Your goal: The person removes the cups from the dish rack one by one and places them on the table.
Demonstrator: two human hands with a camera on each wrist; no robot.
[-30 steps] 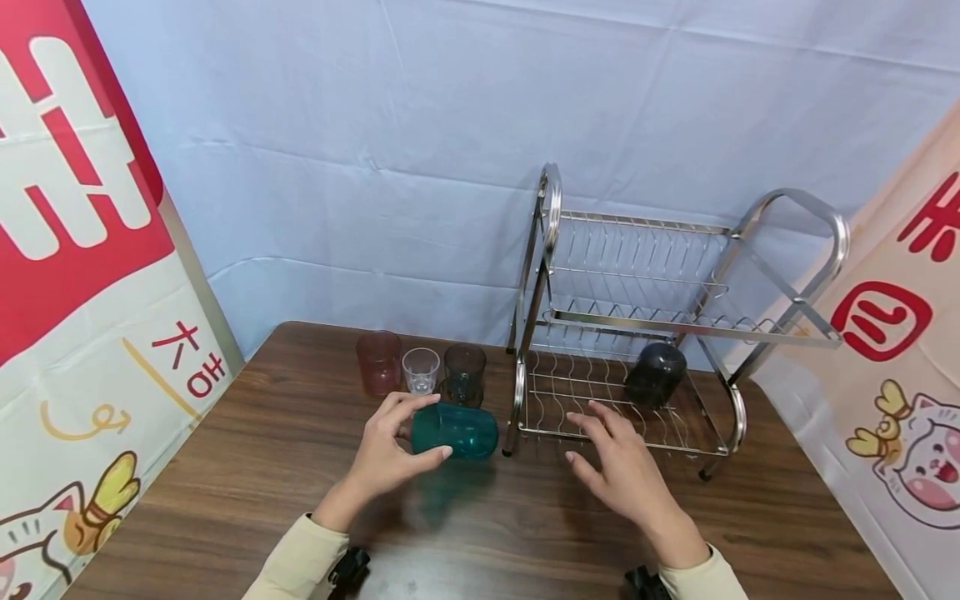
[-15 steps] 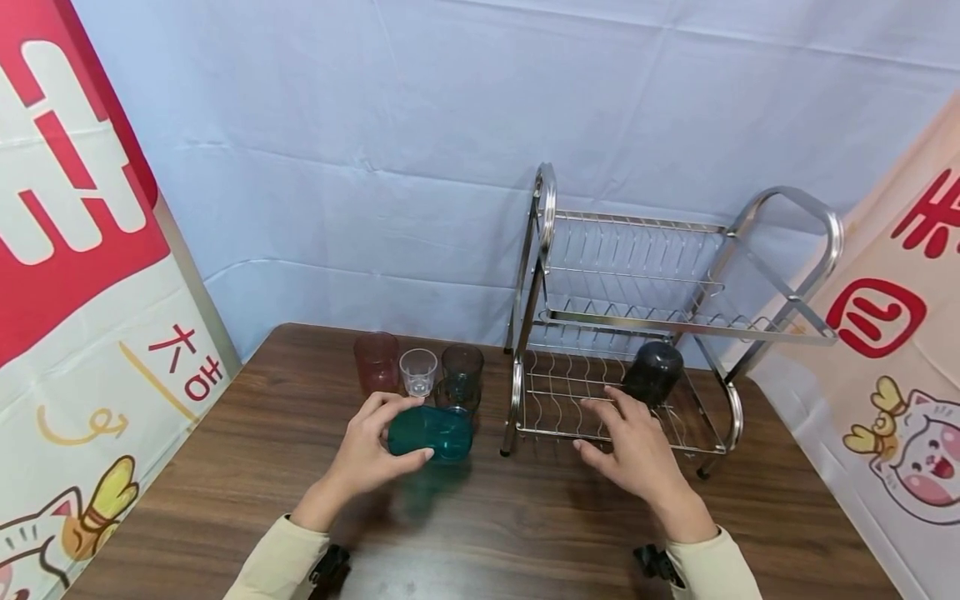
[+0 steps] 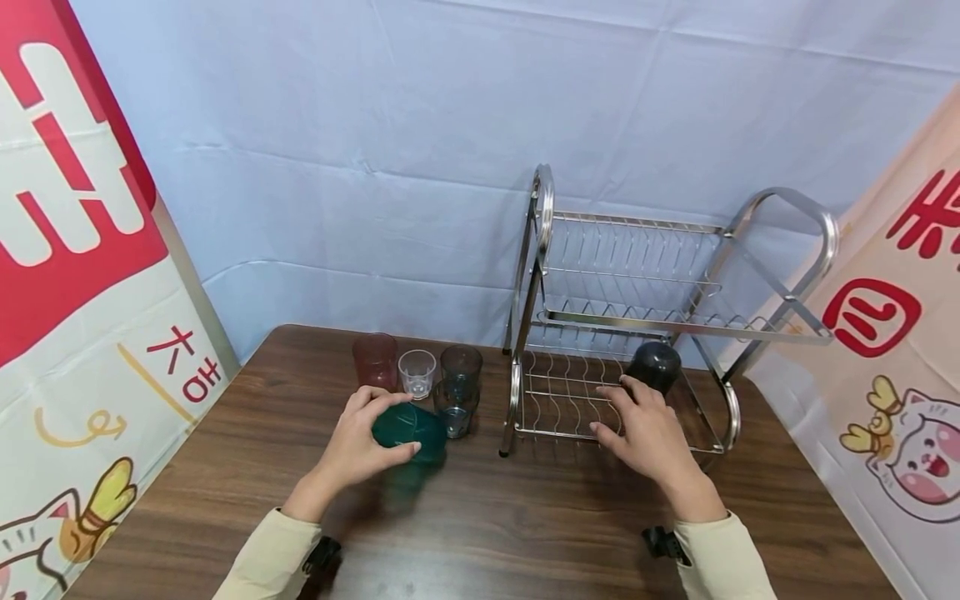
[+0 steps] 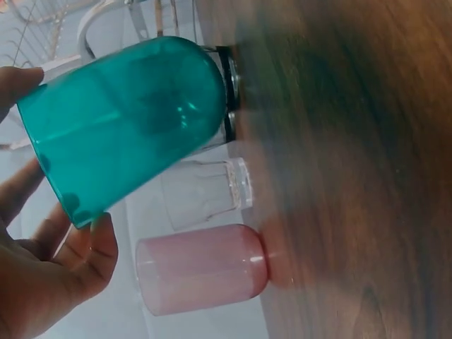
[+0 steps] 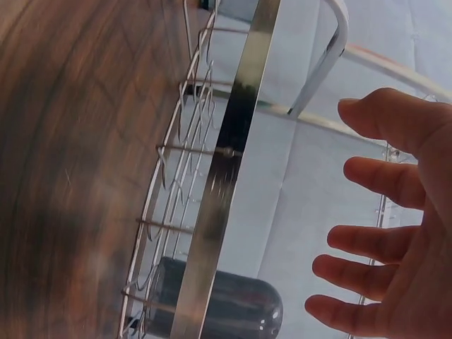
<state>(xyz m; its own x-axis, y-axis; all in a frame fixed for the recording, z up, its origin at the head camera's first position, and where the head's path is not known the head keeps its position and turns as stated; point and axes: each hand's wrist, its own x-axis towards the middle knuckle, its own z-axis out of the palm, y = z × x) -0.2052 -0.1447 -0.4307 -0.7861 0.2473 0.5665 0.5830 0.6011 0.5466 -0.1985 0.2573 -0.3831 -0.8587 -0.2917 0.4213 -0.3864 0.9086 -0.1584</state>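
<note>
My left hand (image 3: 351,446) grips a teal plastic cup (image 3: 408,429) near its rim, thumb on one side and fingers on the other. The cup tilts, its rounded base pointing right and down, close over the table. Behind it stand a red cup (image 3: 375,360), a small clear glass (image 3: 417,372) and dark see-through cups (image 3: 459,404). My right hand (image 3: 651,433), fingers spread and holding nothing, hovers at the front of the metal dish rack (image 3: 515,379). Just beyond its fingertips, a black cup (image 3: 657,363) rests upside down on the lower shelf.
The rack's upper shelf (image 3: 637,317) juts out over the lower one. A brown wooden table (image 3: 487,533) runs back to a pale cloth backdrop (image 3: 360,167). Printed banners hang at the left (image 3: 97,333) and right (image 3: 892,367).
My left hand has carried the teal cup to the left, and its base has dipped downward. My right hand has shifted right and slightly forward, nearer the black cup.
</note>
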